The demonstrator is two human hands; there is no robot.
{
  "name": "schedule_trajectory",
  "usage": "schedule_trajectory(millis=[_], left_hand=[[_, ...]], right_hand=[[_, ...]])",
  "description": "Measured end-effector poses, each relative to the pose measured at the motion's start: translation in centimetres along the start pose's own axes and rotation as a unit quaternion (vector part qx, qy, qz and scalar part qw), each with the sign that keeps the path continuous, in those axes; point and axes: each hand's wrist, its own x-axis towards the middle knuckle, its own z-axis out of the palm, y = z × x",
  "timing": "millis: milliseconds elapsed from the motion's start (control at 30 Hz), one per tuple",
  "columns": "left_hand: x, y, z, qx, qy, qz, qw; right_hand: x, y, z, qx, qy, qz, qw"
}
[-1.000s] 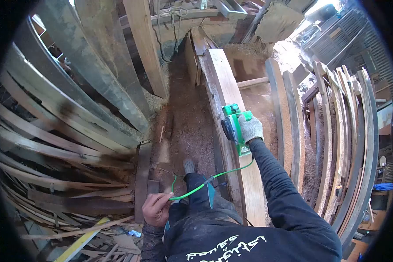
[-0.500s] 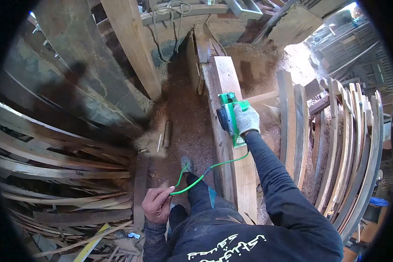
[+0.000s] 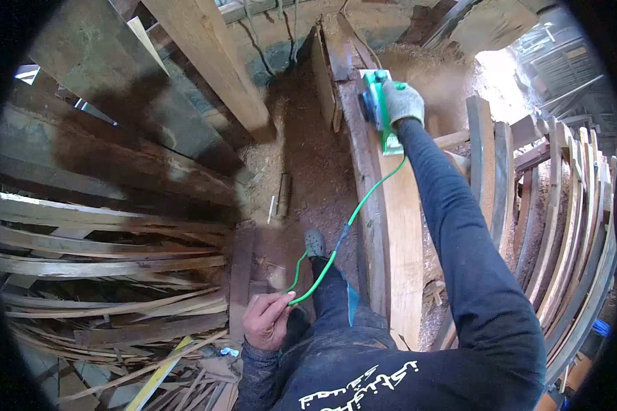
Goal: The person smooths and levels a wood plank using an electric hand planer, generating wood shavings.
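Observation:
My right hand (image 3: 404, 103), in a pale work glove, grips a green electric planer (image 3: 388, 137) near the far end of a long light-coloured timber beam (image 3: 403, 240). The planer sits on the beam's top face, its dark round side part facing left. From its rear a green power cord (image 3: 365, 198) loops back toward my body. Bare and closed, my left hand (image 3: 267, 320) pinches this cord between thumb and fingers, beside my left leg.
Several curved planks (image 3: 562, 219) stand in a row on the right. Stacked boards (image 3: 110, 264) fill the left, below a thick leaning post (image 3: 209, 61). Wood shavings cover the floor (image 3: 315, 171). A short round piece (image 3: 284, 195) lies there near my foot.
My right hand has pushed the planer forward along the beam, away from my body, and my arm is stretched out further. The cord is drawn out straighter; my left hand still holds it.

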Motion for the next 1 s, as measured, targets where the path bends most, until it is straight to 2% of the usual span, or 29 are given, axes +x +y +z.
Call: schedule_trajectory(millis=[33, 100, 133, 167, 233, 267, 333, 367, 433, 500, 567, 600, 700, 733, 767, 833, 900, 967, 1000], left_hand=[[-0.4, -0.1, -0.5, 0.0, -0.001, 0.009, 1.0], [-1.5, -0.5, -1.5, 0.004, 0.009, 0.011, 1.0], [-2.2, -1.0, -2.3, 0.019, 0.007, 0.008, 1.0], [-2.9, -1.6, -3.1, 0.034, 0.006, 0.007, 0.999], [-4.4, -2.6, -4.4, 0.03, 0.01, 0.011, 0.999], [-4.9, -2.9, -5.0, 0.021, 0.03, 0.015, 0.999], [-6.2, -3.7, -6.2, 0.007, 0.059, 0.031, 0.998], [-6.8, -4.2, -6.9, 0.0, 0.048, 0.049, 0.998], [-8.2, -5.3, -8.2, 0.036, 0.021, 0.103, 0.994], [-10.0, -5.4, -9.1, 0.025, -0.026, 0.124, 0.992], [-11.8, -5.4, -9.4, 0.036, -0.092, 0.202, 0.974], [-12.9, -5.8, -9.3, 0.035, -0.126, 0.226, 0.965], [-15.1, -5.4, -8.0, 0.013, -0.2, 0.29, 0.936], [-16.2, -4.5, -7.5, 0.007, -0.22, 0.305, 0.927], [-17.2, -3.4, -7.0, 0.008, -0.237, 0.314, 0.919], [-19.0, -1.2, -6.0, 0.009, -0.271, 0.337, 0.902], [-17.6, -0.3, -3.9, -0.009, -0.294, 0.341, 0.893], [-16.6, 0.4, -1.5, -0.021, -0.32, 0.355, 0.878], [-14.1, -1.2, 0.4, -0.035, -0.343, 0.36, 0.867]], right_hand=[[-0.2, 0.8, 0.0, 0.048, 0.037, 0.019, 0.998], [-1.4, 4.3, 0.3, -0.004, 0.084, -0.056, 0.995], [-5.6, 3.8, -3.0, 0.192, -0.001, 0.02, 0.981], [-10.1, 3.1, -6.4, 0.379, -0.083, 0.092, 0.917], [-18.0, 3.1, -11.7, 0.494, -0.146, 0.133, 0.847], [-21.7, 5.2, -12.2, 0.433, -0.133, 0.071, 0.889], [-30.6, 6.8, -15.4, 0.321, -0.148, 0.08, 0.932], [-35.7, 6.0, -17.9, 0.276, -0.177, 0.15, 0.933], [-45.6, 7.5, -19.3, 0.216, -0.173, 0.226, 0.934], [-55.5, 9.3, -21.3, 0.151, -0.149, 0.136, 0.968], [-63.2, 7.5, -25.0, 0.085, -0.176, 0.196, 0.961], [-66.7, 7.9, -25.8, 0.108, -0.194, 0.246, 0.943], [-75.8, 9.8, -26.1, 0.125, -0.191, 0.319, 0.92], [-78.9, 10.6, -26.4, 0.12, -0.179, 0.311, 0.926], [-81.5, 11.0, -26.6, 0.126, -0.165, 0.334, 0.919], [-86.1, 11.9, -26.7, 0.105, -0.13, 0.301, 0.939], [-87.5, 12.8, -25.0, 0.113, -0.108, 0.333, 0.93], [-87.6, 12.8, -25.7, 0.134, -0.142, 0.365, 0.91], [-86.8, 12.5, -24.3, 0.13, -0.135, 0.372, 0.909]])
